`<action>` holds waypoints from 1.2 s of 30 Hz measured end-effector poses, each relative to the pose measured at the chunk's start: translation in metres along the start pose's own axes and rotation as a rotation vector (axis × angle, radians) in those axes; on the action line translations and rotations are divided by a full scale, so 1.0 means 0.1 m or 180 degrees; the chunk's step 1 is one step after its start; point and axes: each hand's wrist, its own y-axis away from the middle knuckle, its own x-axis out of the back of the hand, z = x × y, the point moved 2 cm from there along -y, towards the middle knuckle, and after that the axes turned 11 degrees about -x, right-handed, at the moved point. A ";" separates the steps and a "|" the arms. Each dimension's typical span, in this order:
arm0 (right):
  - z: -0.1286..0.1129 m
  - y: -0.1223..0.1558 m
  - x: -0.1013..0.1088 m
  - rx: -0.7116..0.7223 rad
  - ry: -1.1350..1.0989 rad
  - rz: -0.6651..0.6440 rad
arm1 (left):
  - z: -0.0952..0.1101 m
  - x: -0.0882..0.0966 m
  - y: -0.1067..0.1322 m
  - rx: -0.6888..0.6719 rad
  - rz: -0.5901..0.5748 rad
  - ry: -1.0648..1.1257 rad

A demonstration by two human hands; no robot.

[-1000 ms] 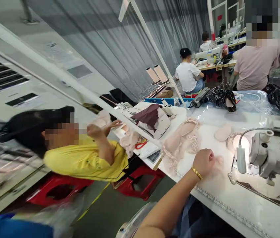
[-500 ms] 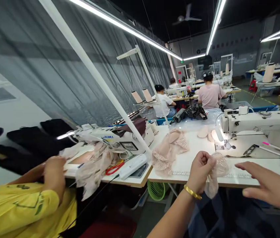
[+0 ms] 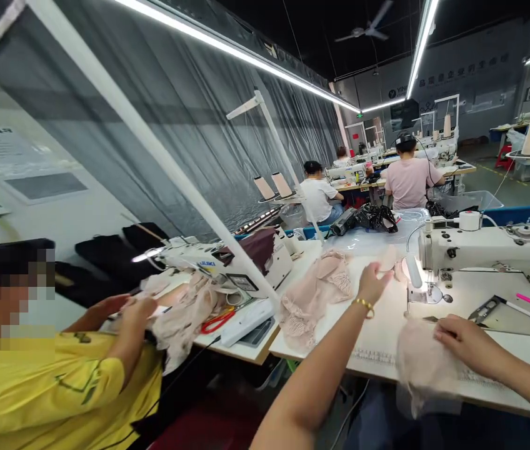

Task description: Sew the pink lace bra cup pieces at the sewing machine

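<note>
My left hand [image 3: 372,283], with a gold bangle on the wrist, reaches over the white table [image 3: 382,325] and pinches a pale pink pad [image 3: 388,257] near the sewing machine [image 3: 494,250]. Next to it lies a heap of pink lace pieces [image 3: 314,294]. My right hand [image 3: 462,340] rests at the table's front edge with its fingers closed on a sheer pink fabric piece [image 3: 422,369] that hangs over the edge.
A co-worker in a yellow shirt [image 3: 59,387] sits at left handling pink fabric at another sewing machine [image 3: 218,265]. Red scissors [image 3: 215,320] lie beside it. A slanted white pole [image 3: 162,169] crosses the view. Other people sew at far tables [image 3: 405,181].
My left hand let the sheer piece go and reached forward to the pink pad. My right hand came in and took the sheer piece at the table edge. The view swung right.
</note>
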 end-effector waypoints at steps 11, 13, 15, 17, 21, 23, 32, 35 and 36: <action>0.03 -0.24 0.30 0.0320 0.0260 -0.0076 | -0.25 0.19 -0.54 0.0447 0.0140 0.0175; 0.02 -0.21 0.31 0.0199 0.0145 0.0033 | -0.22 0.32 -0.26 0.0331 -0.0166 0.0529; -0.02 -0.15 0.30 0.0062 0.0054 0.0235 | -0.20 0.37 0.06 0.0290 -0.0641 0.0832; -0.09 -0.08 0.28 -0.0112 -0.0050 0.0371 | -0.19 0.33 0.38 0.0298 -0.1119 0.1032; -0.30 0.04 0.21 -0.0553 -0.0434 0.0329 | -0.20 0.12 0.79 0.0163 -0.1683 0.0980; -0.39 0.09 0.18 -0.0704 -0.0622 0.0256 | -0.22 0.04 0.87 -0.0010 -0.1657 0.0803; -0.47 0.23 0.06 -0.0623 -0.0763 0.0175 | -0.30 -0.06 0.90 -0.0504 -0.1286 0.0167; -0.53 0.25 0.07 -0.0460 -0.0451 0.0202 | -0.18 0.00 0.93 -0.0823 -0.1123 -0.0089; -0.57 0.26 0.08 -0.0385 -0.0324 0.0172 | -0.12 0.03 0.95 -0.0985 -0.1093 -0.0140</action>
